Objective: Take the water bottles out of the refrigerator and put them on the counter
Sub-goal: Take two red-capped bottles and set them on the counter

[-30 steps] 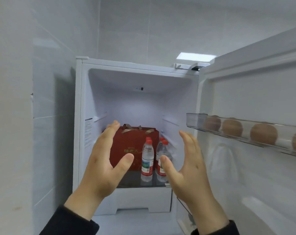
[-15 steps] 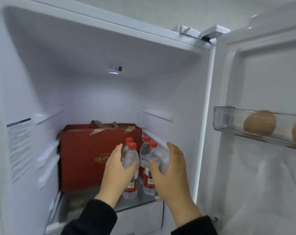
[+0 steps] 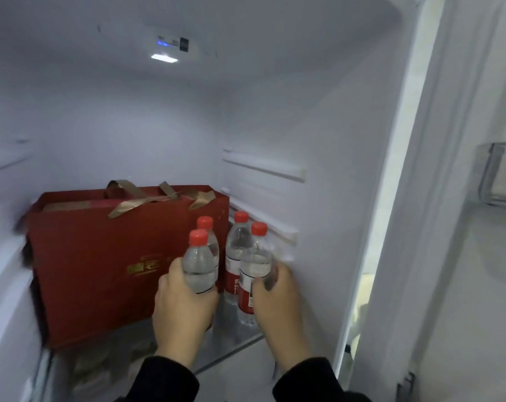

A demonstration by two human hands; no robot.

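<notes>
Several clear water bottles with red caps and red labels stand on the glass shelf [image 3: 234, 340] inside the open refrigerator. My left hand [image 3: 182, 309] is wrapped around the front left bottle [image 3: 199, 262]. My right hand [image 3: 280, 306] grips the front right bottle [image 3: 253, 271]. Two more bottles stand just behind: one [image 3: 209, 227] mostly hidden by the front left bottle, the other [image 3: 236, 245] beside the right wall. Both held bottles are upright.
A large red gift box [image 3: 101, 262] with gold ribbon handles fills the shelf to the left of the bottles. The refrigerator's right wall [image 3: 318, 198] has shelf rails. The open door [image 3: 463, 227] stands at the right with a clear tray [image 3: 498, 175].
The view has moved closer into the refrigerator. Both hands went from open in front of the bottles to closed around the two front bottles.
</notes>
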